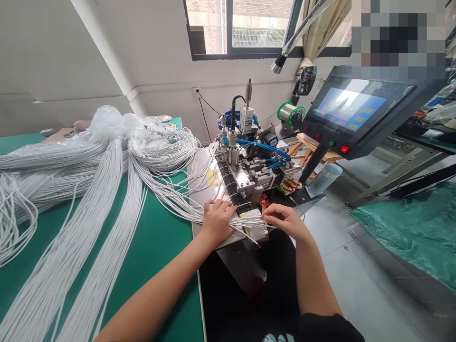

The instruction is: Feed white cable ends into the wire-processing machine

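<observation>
My left hand (218, 222) lies over a bundle of white cables (178, 204) at the machine's front edge, its fingers curled down and closed on them. To the right, my right hand (288, 221) pinches at the cable ends (254, 220) with thumb and forefinger. Small red wire tips show at some of these ends. Just beyond both hands stands a bench machine (245, 175) with metal cylinders and blue air hoses. A white block (257, 232) sits under the cable ends, partly covered by them.
Long bundles of white cable (89, 204) wrapped in clear plastic lie across the green table (153, 285) at left. A control screen (351, 108) on a post stands to the right, near a solder wire spool (288, 113). A lamp (280, 61) hangs above.
</observation>
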`<state>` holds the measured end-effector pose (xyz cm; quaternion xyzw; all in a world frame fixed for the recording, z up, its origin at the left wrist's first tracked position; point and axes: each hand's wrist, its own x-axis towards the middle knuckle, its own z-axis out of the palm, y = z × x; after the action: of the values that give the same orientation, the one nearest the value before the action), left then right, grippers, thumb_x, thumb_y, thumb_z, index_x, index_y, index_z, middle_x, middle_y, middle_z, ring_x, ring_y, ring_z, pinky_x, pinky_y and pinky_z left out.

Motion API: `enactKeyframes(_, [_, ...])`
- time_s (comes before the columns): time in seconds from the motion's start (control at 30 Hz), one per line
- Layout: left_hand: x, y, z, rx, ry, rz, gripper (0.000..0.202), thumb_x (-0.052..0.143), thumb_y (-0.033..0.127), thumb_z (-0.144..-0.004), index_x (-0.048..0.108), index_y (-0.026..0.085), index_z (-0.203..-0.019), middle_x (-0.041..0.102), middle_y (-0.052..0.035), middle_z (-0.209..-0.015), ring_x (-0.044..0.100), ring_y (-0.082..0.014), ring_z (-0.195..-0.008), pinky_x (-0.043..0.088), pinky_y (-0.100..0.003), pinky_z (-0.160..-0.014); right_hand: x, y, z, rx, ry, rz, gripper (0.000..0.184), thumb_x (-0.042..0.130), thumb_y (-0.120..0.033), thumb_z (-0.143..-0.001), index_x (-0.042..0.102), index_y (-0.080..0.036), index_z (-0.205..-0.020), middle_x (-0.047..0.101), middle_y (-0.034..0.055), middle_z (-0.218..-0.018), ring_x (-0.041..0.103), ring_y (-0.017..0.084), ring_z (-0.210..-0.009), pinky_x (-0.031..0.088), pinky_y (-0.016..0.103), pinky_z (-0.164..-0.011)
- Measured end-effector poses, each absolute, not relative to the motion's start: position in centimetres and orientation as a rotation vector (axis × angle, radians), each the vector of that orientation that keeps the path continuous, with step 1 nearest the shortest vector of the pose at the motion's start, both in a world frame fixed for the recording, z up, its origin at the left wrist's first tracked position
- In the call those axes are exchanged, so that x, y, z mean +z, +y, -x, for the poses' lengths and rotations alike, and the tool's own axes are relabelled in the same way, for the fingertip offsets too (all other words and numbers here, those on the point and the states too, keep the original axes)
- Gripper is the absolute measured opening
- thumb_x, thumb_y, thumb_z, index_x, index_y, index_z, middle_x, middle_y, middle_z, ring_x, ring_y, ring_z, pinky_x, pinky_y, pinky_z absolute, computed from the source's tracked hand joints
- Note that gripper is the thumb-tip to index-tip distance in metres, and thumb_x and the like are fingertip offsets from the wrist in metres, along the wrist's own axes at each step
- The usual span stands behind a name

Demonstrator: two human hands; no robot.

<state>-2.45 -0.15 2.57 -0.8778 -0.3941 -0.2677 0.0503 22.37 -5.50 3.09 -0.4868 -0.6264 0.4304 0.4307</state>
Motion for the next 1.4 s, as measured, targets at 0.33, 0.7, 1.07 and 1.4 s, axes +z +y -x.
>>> enactKeyframes(0.33, [2.5,-0.1,2.8,-0.997,-0.871,2.620,0.037,0.049,0.009,-0.082,0.062,0.026,-0.112,0.069,0.0025,-0.079,0.060,-0.0122,-0.067,0.027,-0.037,-0.091,3.7,-2.7,-20.8,1.020,-1.442,1.207,0.028,0.067,-0.044,-0.079,0.066,-0.016,-0.078,0.059,0.0020,-0.073,0.053,0.016,-0.066,0.042,0.026,-0.060])
enactKeyframes(0.7, [2.7,-0.3,2.6,-0.998,-0.972,2.556,0.017,0.047,0.017,-0.088,0.063,0.022,-0.094,0.063,0.0023,-0.067,0.056,-0.0136,-0.064,0.026,-0.036,-0.083,2.3,-1.8,-20.1,1.076,-1.276,1.179,0.028,0.071,-0.043,-0.075,0.064,-0.016,-0.073,0.055,-0.0002,-0.066,0.049,0.014,-0.062,0.038,0.025,-0.058])
enactKeyframes(1.07, [2.3,0.1,2.4,-0.967,-0.868,2.603,0.018,0.046,0.009,-0.085,0.060,0.020,-0.087,0.062,0.0020,-0.068,0.052,-0.0135,-0.065,0.026,-0.035,-0.077,2.7,-1.5,-19.5,1.120,-1.289,1.216,0.033,0.069,-0.047,-0.077,0.062,-0.015,-0.079,0.054,0.0004,-0.069,0.047,0.013,-0.062,0.036,0.025,-0.056])
enactKeyframes(1.4, [2.1,0.4,2.4,-0.941,-0.920,2.629,0.026,0.049,0.005,-0.077,0.061,0.023,-0.091,0.065,0.0020,-0.073,0.054,-0.0142,-0.069,0.026,-0.035,-0.080,2.5,-1.0,-18.0,1.220,-1.030,1.069,0.038,0.079,-0.050,-0.065,0.063,-0.016,-0.064,0.050,-0.0010,-0.057,0.035,0.009,-0.048,0.024,0.022,-0.044])
